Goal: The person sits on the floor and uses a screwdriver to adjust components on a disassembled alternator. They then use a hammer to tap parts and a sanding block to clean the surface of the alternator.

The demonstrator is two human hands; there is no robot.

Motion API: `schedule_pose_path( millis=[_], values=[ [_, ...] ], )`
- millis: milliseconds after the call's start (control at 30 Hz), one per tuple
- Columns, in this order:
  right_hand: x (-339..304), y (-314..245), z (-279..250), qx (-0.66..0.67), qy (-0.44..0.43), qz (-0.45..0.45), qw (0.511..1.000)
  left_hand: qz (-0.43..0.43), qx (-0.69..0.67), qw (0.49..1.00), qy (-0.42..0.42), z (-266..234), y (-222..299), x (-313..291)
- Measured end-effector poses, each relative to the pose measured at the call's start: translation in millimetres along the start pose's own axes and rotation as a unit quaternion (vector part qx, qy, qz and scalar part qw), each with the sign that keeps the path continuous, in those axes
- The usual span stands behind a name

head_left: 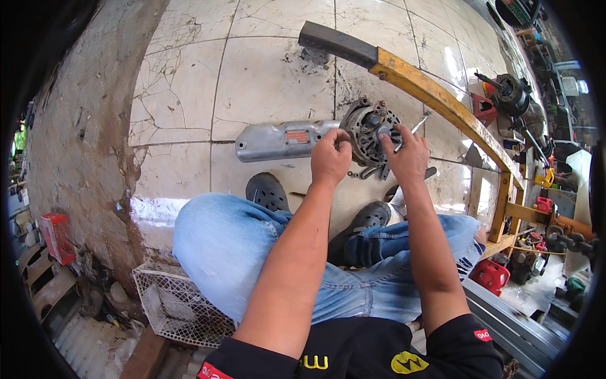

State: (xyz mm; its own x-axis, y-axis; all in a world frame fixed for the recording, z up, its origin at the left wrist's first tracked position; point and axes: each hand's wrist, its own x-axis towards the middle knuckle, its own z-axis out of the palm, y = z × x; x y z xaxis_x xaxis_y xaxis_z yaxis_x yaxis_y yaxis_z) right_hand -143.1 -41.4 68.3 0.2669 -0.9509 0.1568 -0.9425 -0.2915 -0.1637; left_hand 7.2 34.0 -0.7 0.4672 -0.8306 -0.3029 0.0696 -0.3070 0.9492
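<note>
Round, grey, slotted metal housing (358, 148) sits on the pale tiled floor (271, 82), between your hands. Your left hand (330, 158), at its left edge, is curled narrow; cannot tell whether it pinches anything. Your right hand (409, 155), at its right side, has thumb and fingers partly spread; grip unclear.

Risks, judged: no clamp visible, so an uneven push from either hand could rock the housing. If it shifts, it may scatter the small ring-shaped metal pieces (351, 174) nearer you, or knock the long silver-grey metal cover (268, 144) left of your left hand.
</note>
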Motion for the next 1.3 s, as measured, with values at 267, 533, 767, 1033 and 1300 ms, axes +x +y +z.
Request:
schedule_pose_path(
  millis=[267, 533, 767, 1033, 1300],
  values=[
    [35.5, -24.6, 11.9, 0.018, -0.105, 0.037, 0.994, -0.213, -0.222, 0.95, 0.059, 29.8, -26.0, 8.5],
    [47.8, -45.3, -2.3, -0.013, -0.131, 0.063, 0.989, -0.267, -0.193, 0.944, 0.028, 49.1, -38.6, 31.1],
    [43.5, -57.9, 1.6, -0.003, -0.14, -0.004, 0.99, -0.35, -0.294, 0.887, 0.069, 54.1, -49.9, 33.0],
    [35.3, -56.0, 0.5, -0.007, -0.128, -0.02, 0.992, -0.324, -0.221, 0.918, 0.054, 50.1, -28.1, 43.8],
    [-6.7, 18.1, 17.0, 0.268, -0.092, 0.246, 0.927, -0.34, -0.245, 0.907, -0.042, 35.5, -25.8, 59.2]
  ],
)
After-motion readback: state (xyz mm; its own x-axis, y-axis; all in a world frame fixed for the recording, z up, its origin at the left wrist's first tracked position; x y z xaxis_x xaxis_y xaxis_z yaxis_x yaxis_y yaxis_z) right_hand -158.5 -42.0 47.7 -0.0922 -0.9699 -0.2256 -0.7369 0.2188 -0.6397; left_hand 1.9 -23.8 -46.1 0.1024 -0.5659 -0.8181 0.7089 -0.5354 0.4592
